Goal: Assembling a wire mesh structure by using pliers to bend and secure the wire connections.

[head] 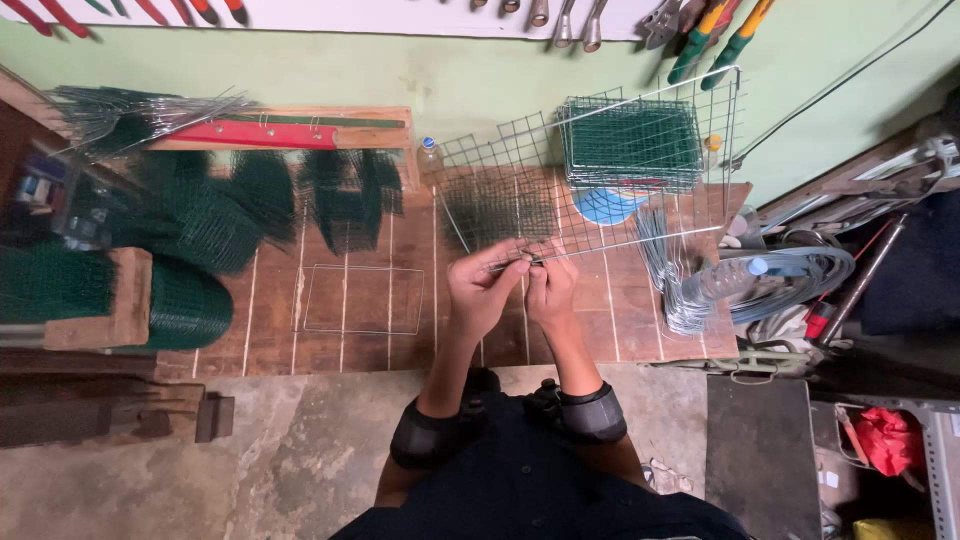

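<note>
Both my hands meet at the near edge of a large wire mesh frame (640,150) that tilts up over the wooden workboard (350,340). My left hand (485,287) pinches the frame's lower wire rod, fingers closed on it. Touching it, my right hand (549,283) grips the same rod just to the right. A darker green mesh panel (498,205) lies under the frame, right behind my fingers. A stack of green mesh panels (630,142) sits at the back inside the frame.
Piles of green mesh (200,215) and wire racks (150,112) crowd the left side. A thin wire rectangle (362,299) lies flat mid-board. A plastic bottle (735,277) and wire coils (800,275) sit at right. Hand tools hang on the wall (715,30).
</note>
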